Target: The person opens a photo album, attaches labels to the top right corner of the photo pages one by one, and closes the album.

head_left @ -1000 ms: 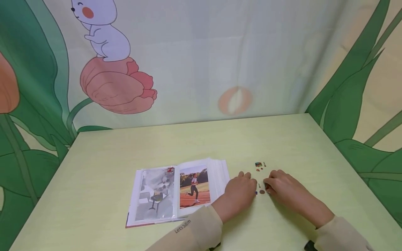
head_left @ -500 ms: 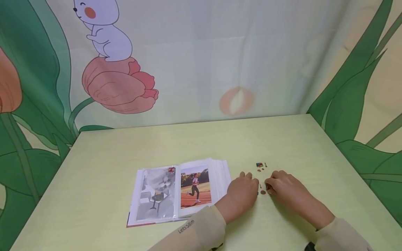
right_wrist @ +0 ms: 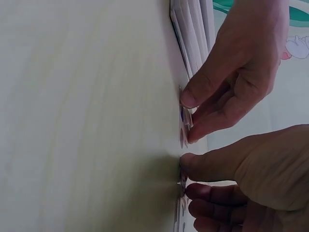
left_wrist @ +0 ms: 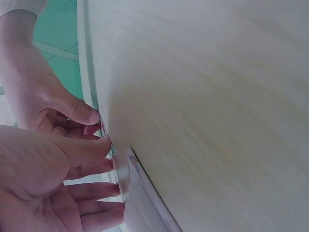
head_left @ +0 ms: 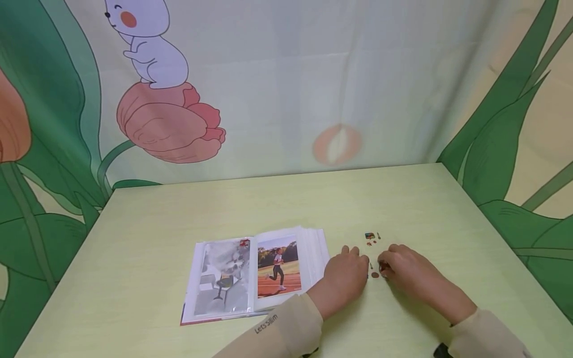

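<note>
Small coloured sticker-like pictures lie on the table right of the photo album, perhaps on a clear sheet. The upper group has a multicoloured rectangle [head_left: 369,235] and tiny red marks; lower down is a brown oval [head_left: 375,275]. My left hand [head_left: 346,273] rests beside the lower group, its fairly straight fingertips pressing down at the sheet's edge. Opposite it, my right hand [head_left: 414,271] pinches a small dark sticker [head_left: 383,267] between thumb and finger, low at the surface. In the right wrist view the right thumb [right_wrist: 193,164] touches the surface; the pinched piece is mostly hidden.
The open photo album [head_left: 190,298] lies just left of my left hand, with a runner photo [head_left: 277,268] on its right page. A pale green table [head_left: 179,209] carries everything. Behind it hangs a printed curtain [head_left: 268,89].
The whole view shifts slightly between the first two frames. Both hands stay almost in place; the right fingers move very slightly at the dark sticker.
</note>
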The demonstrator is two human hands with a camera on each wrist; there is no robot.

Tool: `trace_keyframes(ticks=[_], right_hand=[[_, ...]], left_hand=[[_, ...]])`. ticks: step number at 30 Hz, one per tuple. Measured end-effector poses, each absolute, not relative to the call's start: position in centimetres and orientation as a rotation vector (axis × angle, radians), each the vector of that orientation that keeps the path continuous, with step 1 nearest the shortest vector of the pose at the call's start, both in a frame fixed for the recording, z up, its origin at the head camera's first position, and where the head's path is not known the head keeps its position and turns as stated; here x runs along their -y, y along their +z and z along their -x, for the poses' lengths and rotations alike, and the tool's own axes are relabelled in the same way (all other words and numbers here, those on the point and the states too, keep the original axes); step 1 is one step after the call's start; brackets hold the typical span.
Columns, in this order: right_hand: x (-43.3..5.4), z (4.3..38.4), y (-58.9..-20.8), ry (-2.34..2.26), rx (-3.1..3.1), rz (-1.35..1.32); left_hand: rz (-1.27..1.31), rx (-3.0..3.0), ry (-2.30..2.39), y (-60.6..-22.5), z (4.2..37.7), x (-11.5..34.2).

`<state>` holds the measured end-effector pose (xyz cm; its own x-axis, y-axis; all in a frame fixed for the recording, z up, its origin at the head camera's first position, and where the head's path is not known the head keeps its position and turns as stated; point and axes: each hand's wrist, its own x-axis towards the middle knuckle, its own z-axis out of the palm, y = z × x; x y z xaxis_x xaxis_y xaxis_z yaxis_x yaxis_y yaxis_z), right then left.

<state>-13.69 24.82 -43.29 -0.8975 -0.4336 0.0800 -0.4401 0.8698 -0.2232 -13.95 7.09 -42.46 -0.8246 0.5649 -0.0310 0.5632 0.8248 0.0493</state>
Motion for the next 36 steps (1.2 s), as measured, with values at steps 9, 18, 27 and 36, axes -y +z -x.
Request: trace_keyframes(ticks=[9, 18, 27, 36], right_hand=[[-25.2, 14.2, -43.0, 0.497, 3.095, -0.705], [-25.4, 14.4, -43.3, 0.492, 3.050, -0.733], [-25.0, 14.3, -43.1, 0.495, 3.021, -0.743], [-25.1, 14.8, -42.9, 0.556, 3.116, -0.747]], left_hand=[[-0.910, -2.973, 0.070, -42.4, 13.8, -7.1], [-0.921, -2.985, 0.067, -42.3, 13.8, -7.1], [-0.925, -3.001, 0.055, -42.3, 13.7, -6.9], [-0.913, -2.990, 0.077, -42.2, 13.7, -7.0]])
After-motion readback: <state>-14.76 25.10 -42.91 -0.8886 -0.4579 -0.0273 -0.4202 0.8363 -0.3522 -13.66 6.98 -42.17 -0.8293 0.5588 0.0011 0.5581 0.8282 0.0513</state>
